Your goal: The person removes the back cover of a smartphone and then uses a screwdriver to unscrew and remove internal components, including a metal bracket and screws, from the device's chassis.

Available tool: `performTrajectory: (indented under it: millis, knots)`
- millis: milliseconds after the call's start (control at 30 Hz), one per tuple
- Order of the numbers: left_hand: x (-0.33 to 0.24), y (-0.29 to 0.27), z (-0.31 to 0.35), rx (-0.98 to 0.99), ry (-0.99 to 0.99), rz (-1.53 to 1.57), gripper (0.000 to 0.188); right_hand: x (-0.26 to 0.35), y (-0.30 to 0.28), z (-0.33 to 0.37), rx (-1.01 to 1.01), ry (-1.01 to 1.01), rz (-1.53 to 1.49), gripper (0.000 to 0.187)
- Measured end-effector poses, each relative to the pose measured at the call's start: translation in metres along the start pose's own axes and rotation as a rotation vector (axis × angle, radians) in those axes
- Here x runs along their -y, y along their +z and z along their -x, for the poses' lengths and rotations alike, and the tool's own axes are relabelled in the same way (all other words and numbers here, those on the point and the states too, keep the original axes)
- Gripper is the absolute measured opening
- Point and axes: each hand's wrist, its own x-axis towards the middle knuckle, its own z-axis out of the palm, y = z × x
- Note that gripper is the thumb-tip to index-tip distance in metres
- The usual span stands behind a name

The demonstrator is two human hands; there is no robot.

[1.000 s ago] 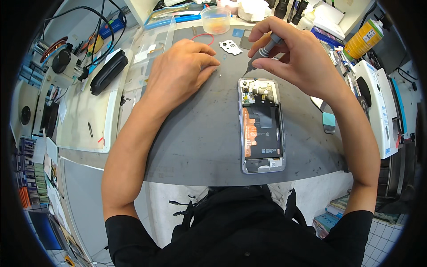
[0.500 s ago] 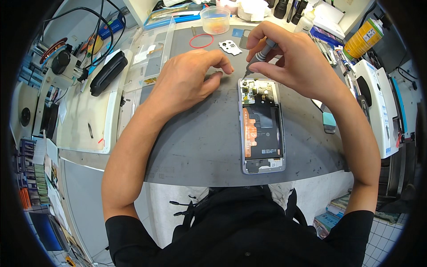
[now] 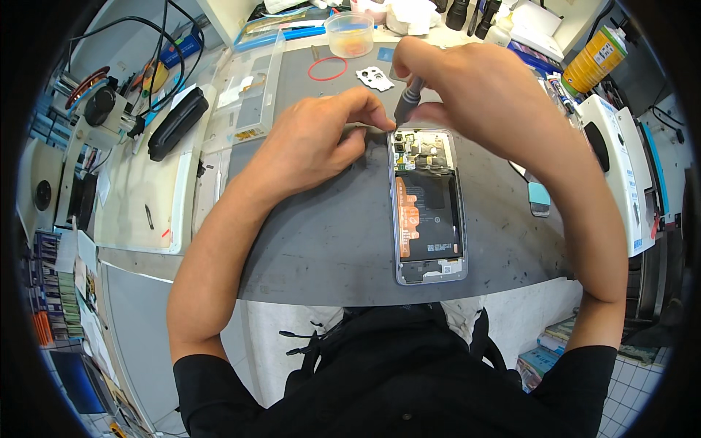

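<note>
A smartphone (image 3: 429,212) with its back off lies on the grey mat (image 3: 321,241), its circuit board showing at the far end and an orange flex cable along the black battery. My right hand (image 3: 467,87) is closed round a grey screwdriver (image 3: 409,101), whose lower end points down at the phone's far left corner. My left hand (image 3: 321,131) hovers just left of that corner, index fingertip touching or nearly touching the screwdriver's lower end. Its thumb is apart from the index finger, and I see nothing in between. The screwdriver's very tip is hidden.
Beyond the phone lie a white perforated plate (image 3: 375,78), a red rubber band (image 3: 327,68) and a clear round tub (image 3: 349,35). A clear plastic box (image 3: 257,91) and a black case (image 3: 179,123) stand left. At right are a turquoise-topped block (image 3: 539,196) and a yellow can (image 3: 595,60).
My left hand has moved right, bringing its index finger to the screwdriver's lower end. My right hand has turned over, its back now facing up, with the screwdriver still in it.
</note>
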Motion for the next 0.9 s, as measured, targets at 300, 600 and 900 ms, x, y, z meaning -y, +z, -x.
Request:
performTrajectory:
  millis: [300,600,900]
  knots:
    - [-0.001,0.001,-0.001,0.008,-0.029,0.100,0.028,-0.001,-0.010,-0.009,0.043,-0.053,0.043,0.045]
    - [0.002,0.001,-0.002,0.017,-0.017,0.103,0.028,-0.009,-0.001,-0.011,-0.059,-0.156,-0.046,0.046]
    - [-0.001,-0.001,-0.002,0.028,-0.037,0.094,0.027,-0.006,-0.007,-0.012,0.055,-0.060,-0.061,0.039]
